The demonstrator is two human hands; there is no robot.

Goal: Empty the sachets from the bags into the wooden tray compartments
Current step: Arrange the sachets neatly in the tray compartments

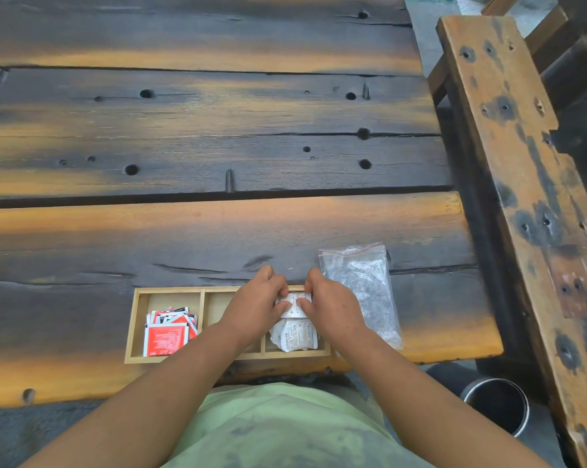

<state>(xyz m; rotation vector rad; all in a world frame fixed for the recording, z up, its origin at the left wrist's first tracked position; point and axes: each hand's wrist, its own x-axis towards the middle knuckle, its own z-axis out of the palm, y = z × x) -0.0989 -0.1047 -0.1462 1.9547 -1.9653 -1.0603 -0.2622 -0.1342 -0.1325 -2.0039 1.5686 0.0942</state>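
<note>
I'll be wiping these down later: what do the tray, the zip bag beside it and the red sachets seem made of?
Wooden tray: pale, matte wood, faint grain, seemingly unvarnished. Zip bag: thin clear plastic, crinkled and glinting, red seal strip. Red sachets: flat printed packets with a slight sheen, possibly laminated paper or foil; unclear.

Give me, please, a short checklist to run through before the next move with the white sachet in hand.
1. Grip: left hand and right hand both pinch the white printed paper sachet: ok.
2. Position: it sits over the right compartment of the light wooden three-compartment tray, above the pile of white sachets: ok.
3. Sorting: red-and-white square sachets lie alone in the left compartment: ok.
4. Contents of the middle compartment: cannot tell, the left hand hides most of it.
5. Bag: crinkled clear plastic zip bag right of the tray emptied: cannot tell.
</note>
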